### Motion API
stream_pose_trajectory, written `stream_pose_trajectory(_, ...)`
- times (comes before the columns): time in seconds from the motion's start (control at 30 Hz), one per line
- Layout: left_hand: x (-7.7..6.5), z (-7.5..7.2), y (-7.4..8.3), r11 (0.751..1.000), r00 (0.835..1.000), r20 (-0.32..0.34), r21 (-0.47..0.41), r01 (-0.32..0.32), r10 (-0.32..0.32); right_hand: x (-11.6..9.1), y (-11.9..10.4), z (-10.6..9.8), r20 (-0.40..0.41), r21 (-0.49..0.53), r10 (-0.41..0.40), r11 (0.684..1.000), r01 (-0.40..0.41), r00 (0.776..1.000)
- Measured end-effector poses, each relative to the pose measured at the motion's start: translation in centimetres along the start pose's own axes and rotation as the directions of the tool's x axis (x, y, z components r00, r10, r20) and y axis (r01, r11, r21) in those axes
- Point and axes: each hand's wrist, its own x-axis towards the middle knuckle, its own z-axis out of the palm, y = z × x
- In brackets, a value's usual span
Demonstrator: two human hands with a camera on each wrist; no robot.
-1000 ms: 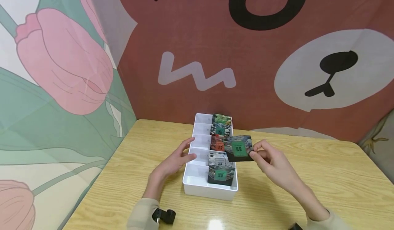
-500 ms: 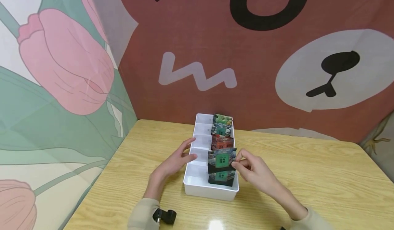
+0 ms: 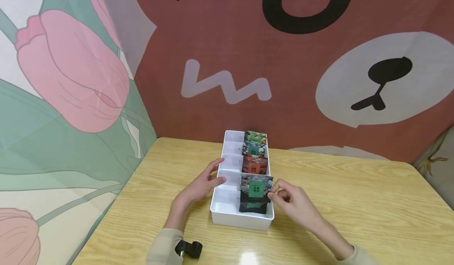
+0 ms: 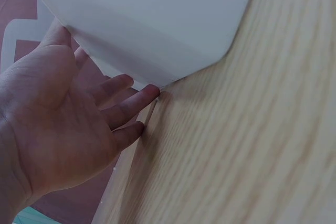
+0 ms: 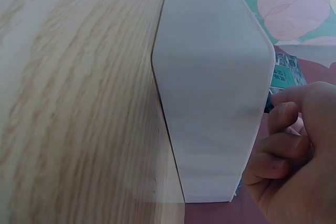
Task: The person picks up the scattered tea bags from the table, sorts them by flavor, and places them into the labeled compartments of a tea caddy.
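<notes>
My right hand (image 3: 295, 204) pinches the right edge of a dark sachet with a green label (image 3: 256, 189). That sachet hangs over the near part of a long white divided box (image 3: 241, 221). Below it shows the lower part of another dark sachet (image 3: 253, 207) in the box's nearest compartment. In the right wrist view, the held sachet (image 5: 283, 74) juts past the box rim, its lower part hidden by the box wall. My left hand (image 3: 198, 186) rests against the box's left side, fingers extended. The left wrist view shows its fingertips (image 4: 149, 92) right at the box's lower edge.
Farther compartments hold a red sachet (image 3: 254, 165), a teal-labelled one (image 3: 253, 150) and a green one (image 3: 255, 136), all on the right side. The box stands on a wooden table (image 3: 340, 194). A printed cloth backdrop (image 3: 227, 76) rises behind the table.
My right hand has brought the sachet left and toward me, from the box's right side to above its near compartments, then slightly lower. The left hand stays in place.
</notes>
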Motion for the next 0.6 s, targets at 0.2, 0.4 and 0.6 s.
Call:
stream_pose_trajectory(0.2,0.06,0.01,-0.21,1.000,1.000,-0.003,0.008,0.001,-0.001,-0.25,0.18,0.08,-0.035,-0.030,-0.008,1.000,0.007,0.999)
stream_pose_trajectory(0.4,0.04,0.02,-0.06,1.000,1.000,0.001,0.005,-0.004,0.004,-0.24,0.30,0.12,-0.019,-0.001,0.005,1.000,-0.005,1.000)
stream_pose_trajectory(0.6,0.04,-0.01,-0.02,1.000,1.000,0.002,0.001,-0.007,0.007,-0.25,0.30,0.11,-0.002,-0.005,-0.018,1.000,0.018,1.000)
